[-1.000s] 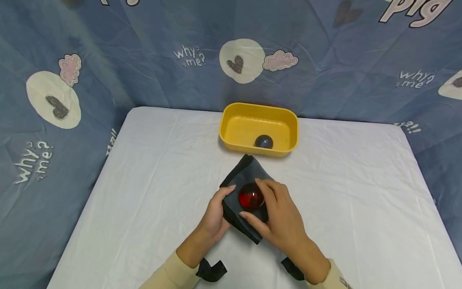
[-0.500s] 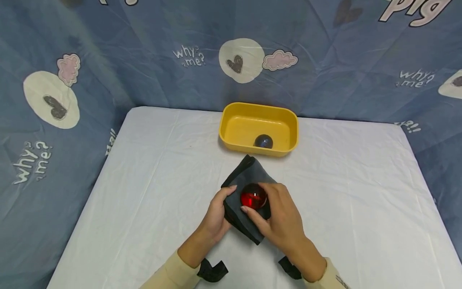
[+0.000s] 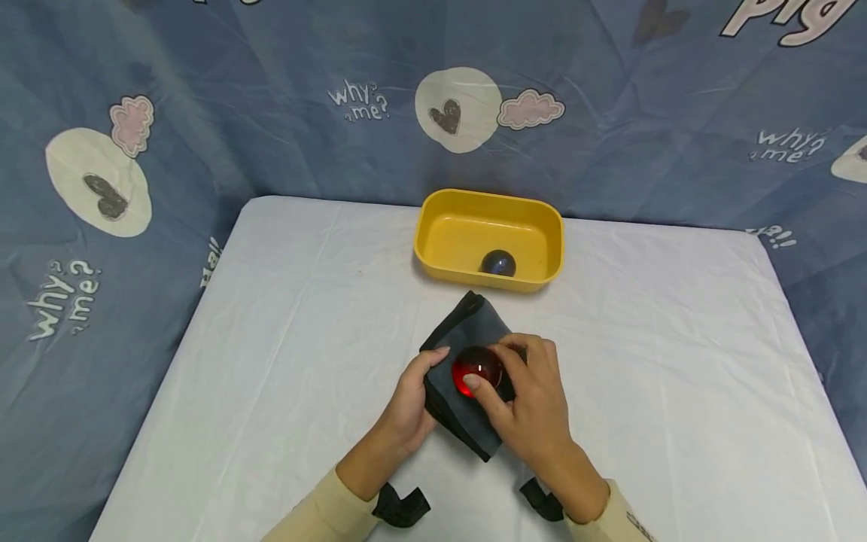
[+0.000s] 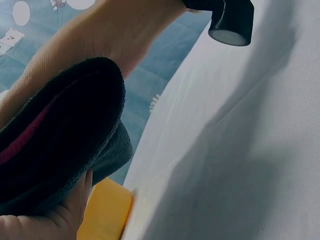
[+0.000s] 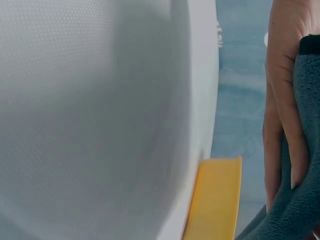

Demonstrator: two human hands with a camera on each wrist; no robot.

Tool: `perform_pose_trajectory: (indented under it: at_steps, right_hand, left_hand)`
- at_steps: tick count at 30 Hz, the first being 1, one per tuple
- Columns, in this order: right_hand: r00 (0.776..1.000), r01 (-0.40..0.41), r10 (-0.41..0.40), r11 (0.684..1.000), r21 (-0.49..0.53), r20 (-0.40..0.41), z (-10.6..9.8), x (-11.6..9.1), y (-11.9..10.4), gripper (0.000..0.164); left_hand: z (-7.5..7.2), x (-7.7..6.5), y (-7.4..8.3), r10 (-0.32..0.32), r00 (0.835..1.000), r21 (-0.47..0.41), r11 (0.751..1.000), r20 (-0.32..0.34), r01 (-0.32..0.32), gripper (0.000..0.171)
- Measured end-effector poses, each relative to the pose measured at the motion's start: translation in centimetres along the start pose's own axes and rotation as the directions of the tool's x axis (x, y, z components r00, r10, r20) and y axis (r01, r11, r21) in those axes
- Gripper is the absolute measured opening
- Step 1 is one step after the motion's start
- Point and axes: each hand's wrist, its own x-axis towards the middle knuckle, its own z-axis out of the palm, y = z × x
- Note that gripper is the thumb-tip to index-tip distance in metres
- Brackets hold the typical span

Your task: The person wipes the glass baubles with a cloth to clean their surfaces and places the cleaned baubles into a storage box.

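A folded dark grey-blue cloth (image 3: 467, 421) is held over the white table in the head view. My left hand (image 3: 409, 403) grips its left side, thumb on top and fingers underneath. On the cloth lies a shiny, see-through red ball (image 3: 472, 363). My right hand (image 3: 535, 399) pinches that ball between thumb and fingers. In the left wrist view, the cloth (image 4: 60, 135) shows its fuzzy edge and a pink strip in the fold. From the right wrist, fingers (image 5: 287, 115) lie along the fuzzy cloth (image 5: 305, 200), and the red ball is mostly hidden.
Behind the hands, a yellow tub (image 3: 433, 263) stands at the table's far edge with a dark blue ball (image 3: 498, 263) inside. A patterned blue curtain (image 3: 305, 150) hangs behind the white-covered table (image 3: 271, 361). Black wrist mounts (image 3: 403, 507) hang beneath both forearms.
My right thumb has moved from the cloth beside the red ball up onto the ball's face, and the fingers have closed in. Cloth and hands have drifted slightly right.
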Motion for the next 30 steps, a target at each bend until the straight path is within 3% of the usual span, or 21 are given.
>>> perform_pose_trajectory:
  at_steps: [8,13,18,25,30]
  right_hand:
    - [0.996,-0.053,0.055,0.998,-0.030,0.077,-0.3,-0.3,0.1,0.071]
    - [0.986,0.051,-0.044,0.998,-0.040,0.159,-1.1,-0.2,0.0,0.073]
    - [0.965,0.161,-0.146,0.985,-0.054,0.218,-1.8,0.1,-0.1,0.063]
    - [0.951,0.245,-0.224,0.966,-0.081,0.212,-1.9,0.3,-0.3,0.056]
    - [0.965,0.217,-0.197,0.970,-0.105,0.175,-1.7,0.2,-0.4,0.060]
  left_hand:
    - [0.1,0.1,0.0,-0.001,1.000,0.006,1.000,0.019,0.000,0.062]
    - [0.0,0.2,0.2,0.027,0.999,-0.012,1.000,0.034,-0.027,0.061]
    - [-0.1,0.3,0.4,0.025,0.999,-0.009,1.000,0.032,-0.025,0.061]
    - [-0.2,0.3,0.4,0.019,0.999,-0.005,1.000,0.029,-0.019,0.061]
    - [-0.3,0.2,0.2,0.017,1.000,0.002,1.000,0.022,-0.017,0.062]
